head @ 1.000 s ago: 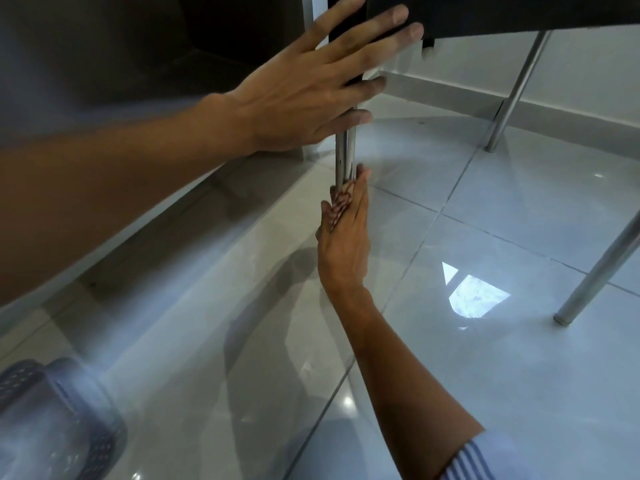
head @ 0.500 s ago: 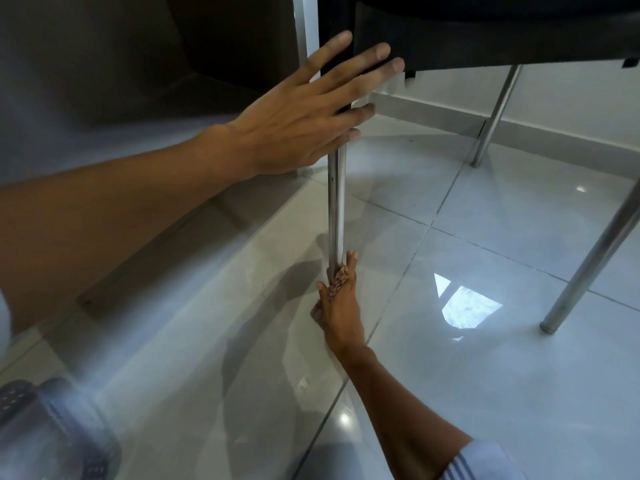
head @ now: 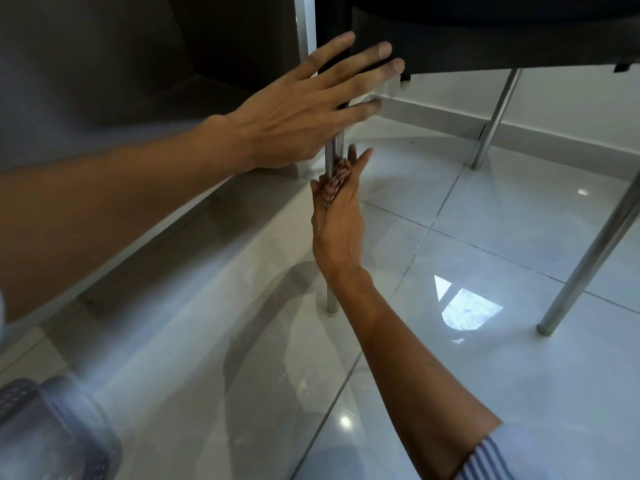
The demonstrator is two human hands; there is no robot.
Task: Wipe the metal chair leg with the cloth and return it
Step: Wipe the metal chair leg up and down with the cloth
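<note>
A person's right hand [head: 337, 216] is gripping a patterned cloth [head: 334, 183] against the near metal chair leg [head: 331, 157], the cloth bunched between palm and tube high on the leg, just below the left hand [head: 304, 109]. The left hand is lying flat with fingers spread against the dark chair seat [head: 485, 39], clasping nothing. Three metal legs are showing: the near one being wiped, a far leg [head: 495, 116] by the wall and a third leg [head: 588, 254] at right, all standing on the glossy tiled floor [head: 485, 393]. Two hands and one cloth are in view. Half a second earlier the cloth hand was sitting much lower, near the leg's foot; it is now sitting up near the seat.
</note>
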